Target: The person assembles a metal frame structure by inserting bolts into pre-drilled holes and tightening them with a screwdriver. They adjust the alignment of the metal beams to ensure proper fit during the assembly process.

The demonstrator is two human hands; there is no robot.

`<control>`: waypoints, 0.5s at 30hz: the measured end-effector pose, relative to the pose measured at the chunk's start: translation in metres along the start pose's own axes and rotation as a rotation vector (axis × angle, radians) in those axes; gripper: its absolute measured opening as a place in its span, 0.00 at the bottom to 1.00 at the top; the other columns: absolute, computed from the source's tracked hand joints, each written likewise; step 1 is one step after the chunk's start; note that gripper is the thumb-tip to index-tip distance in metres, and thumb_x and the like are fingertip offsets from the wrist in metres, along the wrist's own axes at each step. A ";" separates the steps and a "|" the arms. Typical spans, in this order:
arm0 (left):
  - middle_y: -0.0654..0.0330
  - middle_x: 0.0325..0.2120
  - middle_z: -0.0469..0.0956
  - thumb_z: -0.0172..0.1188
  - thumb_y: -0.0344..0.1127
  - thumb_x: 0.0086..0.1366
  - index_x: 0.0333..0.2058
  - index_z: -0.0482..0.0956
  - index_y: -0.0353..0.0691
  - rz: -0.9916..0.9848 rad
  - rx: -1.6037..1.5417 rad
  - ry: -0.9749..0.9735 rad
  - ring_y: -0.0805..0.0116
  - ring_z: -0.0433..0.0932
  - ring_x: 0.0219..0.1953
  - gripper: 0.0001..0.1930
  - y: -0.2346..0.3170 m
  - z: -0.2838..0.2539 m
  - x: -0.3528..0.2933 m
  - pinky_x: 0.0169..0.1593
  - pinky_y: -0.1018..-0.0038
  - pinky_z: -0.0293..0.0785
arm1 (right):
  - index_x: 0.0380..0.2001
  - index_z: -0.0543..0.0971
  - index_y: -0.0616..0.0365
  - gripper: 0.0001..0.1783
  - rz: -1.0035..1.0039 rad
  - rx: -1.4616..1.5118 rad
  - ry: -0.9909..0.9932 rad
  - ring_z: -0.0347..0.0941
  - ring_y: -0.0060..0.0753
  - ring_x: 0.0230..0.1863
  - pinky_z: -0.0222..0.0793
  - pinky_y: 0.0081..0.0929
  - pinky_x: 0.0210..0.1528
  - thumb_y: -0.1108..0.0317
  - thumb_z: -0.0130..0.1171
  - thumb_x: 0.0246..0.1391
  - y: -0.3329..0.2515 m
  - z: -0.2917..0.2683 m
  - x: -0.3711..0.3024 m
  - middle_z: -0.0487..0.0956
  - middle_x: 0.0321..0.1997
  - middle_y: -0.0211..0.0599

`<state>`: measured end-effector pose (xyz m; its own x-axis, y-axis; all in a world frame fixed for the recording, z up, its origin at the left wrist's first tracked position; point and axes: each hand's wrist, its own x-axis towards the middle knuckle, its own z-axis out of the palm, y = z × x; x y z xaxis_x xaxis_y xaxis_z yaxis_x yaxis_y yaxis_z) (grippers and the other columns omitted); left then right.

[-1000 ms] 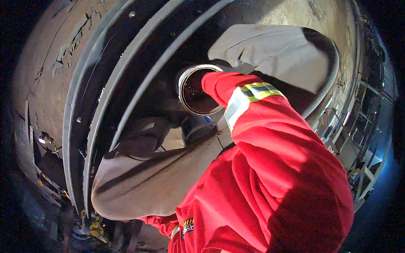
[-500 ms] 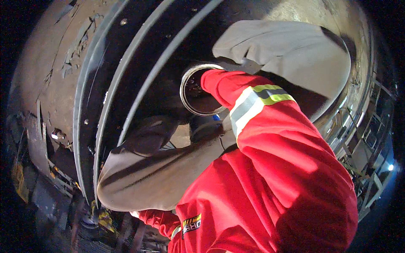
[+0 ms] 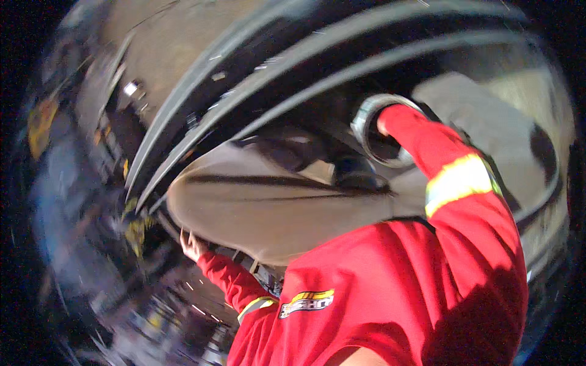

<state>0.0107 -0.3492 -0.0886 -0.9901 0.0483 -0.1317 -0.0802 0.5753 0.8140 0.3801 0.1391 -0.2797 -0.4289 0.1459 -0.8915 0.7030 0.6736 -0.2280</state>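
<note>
My right arm reaches up to a round hollow thing with a pale metallic rim (image 3: 361, 119). My right hand (image 3: 383, 124) is partly seen inside that rim, its fingers hidden or blurred, so any grip there is unclear. Below and to the left spreads a broad, smooth grey-brown blade (image 3: 262, 210). My left hand (image 3: 193, 246) is beside the blade's lower left edge, fingers stretched out and apart, with nothing seen in them. Whether it touches the edge I cannot tell.
Long curved metal ribs (image 3: 293, 64) arc over the upper part of the view. Another pale blade (image 3: 488, 119) stands at the upper right. A rusty brown wall (image 3: 177, 46) is at upper left. Blurred clutter with a yellow thing (image 3: 139, 235) lies at lower left.
My view has swung, so the rim, blades and ribs appear turned and shifted right. My left hand, mostly hidden under the blade before, now shows. A bit of my right hand shows inside the rim.
</note>
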 end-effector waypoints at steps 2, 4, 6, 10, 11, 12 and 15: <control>0.67 0.20 0.74 0.55 0.25 0.62 0.54 0.71 0.40 0.165 0.302 -0.048 0.81 0.67 0.20 0.20 -0.001 -0.034 0.013 0.26 0.82 0.67 | 0.46 0.80 0.55 0.22 -0.003 -0.072 -0.039 0.73 0.47 0.55 0.68 0.41 0.56 0.63 0.52 0.46 0.008 0.012 -0.010 0.74 0.55 0.49; 0.66 0.22 0.77 0.57 0.26 0.61 0.53 0.71 0.36 0.183 0.154 -0.098 0.81 0.70 0.24 0.20 0.041 -0.014 0.015 0.28 0.83 0.66 | 0.50 0.78 0.55 0.26 -0.059 -0.142 -0.008 0.68 0.44 0.60 0.62 0.41 0.62 0.61 0.51 0.46 0.027 0.031 0.001 0.72 0.59 0.45; 0.72 0.22 0.69 0.57 0.25 0.61 0.50 0.73 0.35 0.470 0.226 -0.092 0.85 0.62 0.23 0.17 0.084 0.008 0.023 0.26 0.85 0.59 | 0.57 0.72 0.53 0.28 -0.080 -0.233 -0.174 0.61 0.41 0.65 0.55 0.34 0.66 0.62 0.46 0.51 0.068 0.080 0.074 0.65 0.64 0.45; 0.69 0.24 0.72 0.60 0.22 0.58 0.45 0.77 0.37 0.637 0.302 -0.015 0.83 0.67 0.26 0.15 0.150 0.011 0.016 0.33 0.84 0.65 | 0.40 0.80 0.66 0.21 0.005 -0.068 -0.036 0.73 0.53 0.53 0.68 0.39 0.55 0.63 0.55 0.45 0.005 -0.007 -0.037 0.75 0.48 0.63; 0.70 0.24 0.71 0.60 0.22 0.58 0.45 0.78 0.37 0.648 0.309 -0.020 0.83 0.67 0.26 0.14 0.163 0.013 0.017 0.32 0.84 0.65 | 0.38 0.80 0.68 0.20 -0.011 -0.042 0.019 0.74 0.54 0.50 0.70 0.39 0.52 0.64 0.57 0.43 0.010 -0.006 -0.039 0.76 0.45 0.64; 0.70 0.24 0.71 0.60 0.22 0.58 0.45 0.78 0.38 0.656 0.314 -0.027 0.83 0.66 0.25 0.14 0.173 0.017 0.016 0.32 0.84 0.65 | 0.35 0.80 0.69 0.19 -0.025 -0.020 0.070 0.76 0.55 0.47 0.72 0.39 0.49 0.65 0.59 0.42 0.015 -0.004 -0.037 0.77 0.41 0.65; 0.71 0.24 0.71 0.61 0.22 0.58 0.44 0.79 0.39 0.696 0.191 -0.074 0.84 0.66 0.26 0.15 0.186 0.037 0.025 0.31 0.85 0.65 | 0.32 0.80 0.69 0.17 0.024 -0.070 0.058 0.77 0.54 0.45 0.73 0.40 0.47 0.66 0.59 0.40 0.010 -0.002 -0.029 0.78 0.39 0.62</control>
<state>-0.0250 -0.2108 0.0392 -0.7933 0.5063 0.3382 0.5943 0.5231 0.6109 0.3990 0.1431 -0.2551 -0.4461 0.2034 -0.8716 0.6733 0.7179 -0.1771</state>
